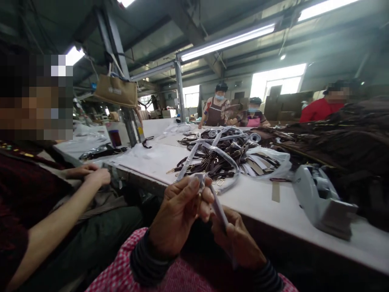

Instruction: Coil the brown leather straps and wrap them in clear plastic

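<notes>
Both my hands are raised just in front of the white table edge [261,211], working one strap wrapped in pale film [219,209]. My left hand [179,211] pinches the strap's upper end between thumb and fingertips, near a small brass ring. My right hand [235,239] grips the strap lower down, its fingers curled round it. Beyond my hands, a pile of dark brown straps with brass clips [225,152] lies on the table, some in clear wrapping.
A grey tape dispenser [322,198] sits on the table at the right, beside a heap of dark brown material [343,138]. A seated person's forearm and hands [88,174] rest close on my left. Three other people stand at the table's far end.
</notes>
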{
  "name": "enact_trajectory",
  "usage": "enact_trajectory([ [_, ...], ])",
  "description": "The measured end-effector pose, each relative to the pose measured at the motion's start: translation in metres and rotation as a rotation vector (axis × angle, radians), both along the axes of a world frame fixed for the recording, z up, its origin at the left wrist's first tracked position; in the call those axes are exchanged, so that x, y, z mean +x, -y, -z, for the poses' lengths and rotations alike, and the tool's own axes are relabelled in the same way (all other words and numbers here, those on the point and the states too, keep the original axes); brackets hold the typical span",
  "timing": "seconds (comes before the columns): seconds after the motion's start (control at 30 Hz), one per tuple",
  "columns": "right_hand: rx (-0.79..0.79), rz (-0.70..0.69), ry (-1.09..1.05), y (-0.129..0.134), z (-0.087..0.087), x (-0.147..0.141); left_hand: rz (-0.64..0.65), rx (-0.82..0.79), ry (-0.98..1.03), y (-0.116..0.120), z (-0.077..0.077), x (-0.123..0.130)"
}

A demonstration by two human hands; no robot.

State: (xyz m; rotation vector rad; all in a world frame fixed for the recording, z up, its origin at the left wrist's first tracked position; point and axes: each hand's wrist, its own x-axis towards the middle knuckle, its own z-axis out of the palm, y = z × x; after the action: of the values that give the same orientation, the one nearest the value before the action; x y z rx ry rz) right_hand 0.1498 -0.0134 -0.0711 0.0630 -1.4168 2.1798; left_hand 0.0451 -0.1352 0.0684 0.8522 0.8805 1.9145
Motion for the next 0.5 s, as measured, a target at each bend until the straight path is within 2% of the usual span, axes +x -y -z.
enact_trajectory([
  [0.07,-0.048,0.102,0.023,0.026,0.008,-0.003,-0.235,-0.036,-0.194,-0.019,0.009,0.002],
  [0.13,-0.032,0.153,0.114,0.046,0.015,-0.002,-0.460,-0.092,-0.452,-0.031,0.033,0.000],
  [0.17,0.002,0.149,0.163,0.053,0.017,0.002,-0.526,-0.116,-0.576,-0.034,0.048,-0.002],
  [0.23,0.103,0.124,0.238,0.063,0.021,0.013,-0.541,-0.121,-0.747,-0.032,0.078,-0.010],
  [0.3,0.195,0.120,0.295,0.067,0.023,0.032,-0.415,-0.184,-0.855,-0.021,0.099,-0.017],
  [0.37,0.203,0.108,0.350,0.064,0.023,0.055,-0.270,-0.322,-0.882,-0.004,0.108,-0.019],
  [0.47,0.122,0.077,0.434,0.054,0.025,0.083,0.176,-0.564,-0.805,0.021,0.101,-0.013],
  [0.5,0.100,0.086,0.463,0.049,0.027,0.089,0.291,-0.607,-0.779,0.027,0.097,-0.009],
])
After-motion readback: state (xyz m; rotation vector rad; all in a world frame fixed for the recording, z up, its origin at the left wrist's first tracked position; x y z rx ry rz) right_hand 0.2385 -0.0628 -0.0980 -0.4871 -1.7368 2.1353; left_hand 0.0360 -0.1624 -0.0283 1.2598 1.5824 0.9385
